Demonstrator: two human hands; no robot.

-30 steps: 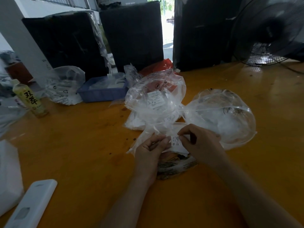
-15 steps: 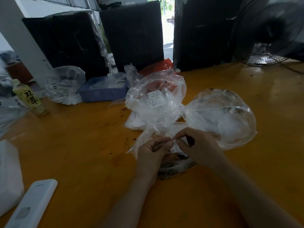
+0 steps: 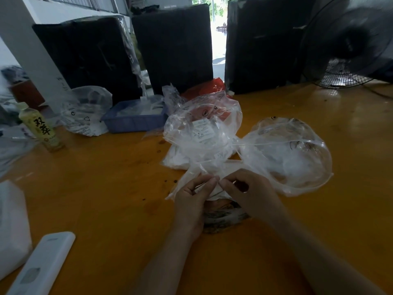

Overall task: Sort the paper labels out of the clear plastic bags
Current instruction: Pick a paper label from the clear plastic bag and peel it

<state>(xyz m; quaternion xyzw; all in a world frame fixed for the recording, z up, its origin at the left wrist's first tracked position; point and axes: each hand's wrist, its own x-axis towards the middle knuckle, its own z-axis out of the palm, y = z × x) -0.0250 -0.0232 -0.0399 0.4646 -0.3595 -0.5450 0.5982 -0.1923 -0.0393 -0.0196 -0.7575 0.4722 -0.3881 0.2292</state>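
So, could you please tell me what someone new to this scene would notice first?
First, the two hands at the centre: the left hand and right hand meet fingertip to fingertip, pinching a crumpled clear plastic bag on the orange wooden table. Just behind it lie puffed clear bags, one showing a white paper label. At the far left stands a yellow-green drink bottle.

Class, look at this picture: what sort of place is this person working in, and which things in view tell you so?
Probably a small workshop or packing room. Tall black-wrapped bundles stand along the far edge of a long orange table, clear plastic bags with paper labels are piled on it, and a big fan stands at the right.
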